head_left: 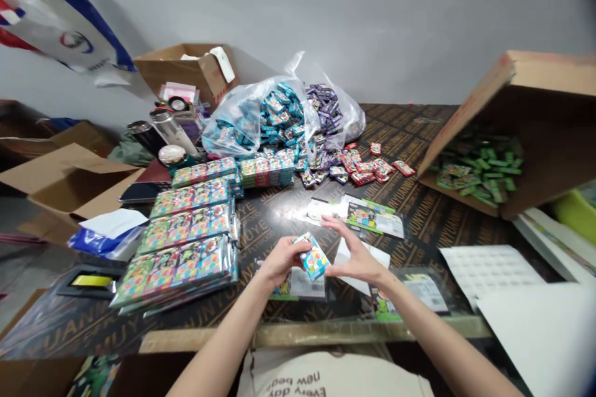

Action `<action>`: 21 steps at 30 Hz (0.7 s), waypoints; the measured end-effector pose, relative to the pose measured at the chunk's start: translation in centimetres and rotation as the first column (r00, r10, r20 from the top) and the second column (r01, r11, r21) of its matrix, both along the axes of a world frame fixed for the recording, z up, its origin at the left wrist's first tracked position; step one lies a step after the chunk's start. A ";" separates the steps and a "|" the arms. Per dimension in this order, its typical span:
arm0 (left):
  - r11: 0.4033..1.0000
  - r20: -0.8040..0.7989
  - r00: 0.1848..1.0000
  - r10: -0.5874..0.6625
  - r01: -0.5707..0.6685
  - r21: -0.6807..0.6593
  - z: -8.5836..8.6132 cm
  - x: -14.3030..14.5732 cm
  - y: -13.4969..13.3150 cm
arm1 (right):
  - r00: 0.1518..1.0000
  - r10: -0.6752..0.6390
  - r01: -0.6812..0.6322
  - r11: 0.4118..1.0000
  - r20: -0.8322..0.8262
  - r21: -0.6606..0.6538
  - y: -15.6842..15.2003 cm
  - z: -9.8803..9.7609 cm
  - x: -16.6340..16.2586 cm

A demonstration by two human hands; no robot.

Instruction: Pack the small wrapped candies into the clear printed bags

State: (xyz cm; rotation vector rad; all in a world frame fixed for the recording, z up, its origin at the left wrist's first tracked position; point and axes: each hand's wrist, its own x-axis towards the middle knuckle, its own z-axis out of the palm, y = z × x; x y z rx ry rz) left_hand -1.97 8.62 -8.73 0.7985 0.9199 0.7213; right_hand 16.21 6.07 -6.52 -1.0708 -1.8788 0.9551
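My left hand (279,258) and my right hand (356,255) meet over the near middle of the dark table (419,211). Both are closed on a few small blue-and-yellow packets (313,258) held between them. The left fingers pinch the packets from the left. The right thumb and lower fingers hold the other side, while its upper fingers stretch out. Under the hands lie flat clear sleeves with printed cards (302,285). More printed cards (367,217) lie just beyond the hands.
Rows of filled sleeves (186,242) are stacked at the left. Clear bags of blue and purple packets (279,118) sit at the back, red packets (372,167) beside them. A tipped carton with green packets (484,164) stands right. White sheets (488,270) lie near right; open cartons (60,183) stand left.
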 end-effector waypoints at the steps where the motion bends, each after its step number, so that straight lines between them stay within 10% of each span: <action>1: 0.997 -0.024 0.997 -0.075 0.076 0.021 0.0 0.1 -0.3 | 0.997 0.072 -0.072 0.997 0.019 -0.013 -0.4 0.3 0.7; 6: 0.886 -0.397 0.904 -0.159 0.308 0.347 -0.7 -0.4 -1.7 | 0.984 0.030 -0.043 0.996 0.173 0.073 -1.8 -0.3 2.7; 11: 0.481 -0.843 0.526 0.111 0.714 0.509 -2.8 -2.4 -3.2 | 0.896 -0.208 0.108 0.959 0.392 0.263 -2.7 -3.0 3.9; 21: 0.466 -0.797 0.553 0.243 0.654 0.595 -1.1 -4.0 -2.7 | 0.925 -0.118 0.051 0.980 0.360 0.191 -3.4 -3.7 3.5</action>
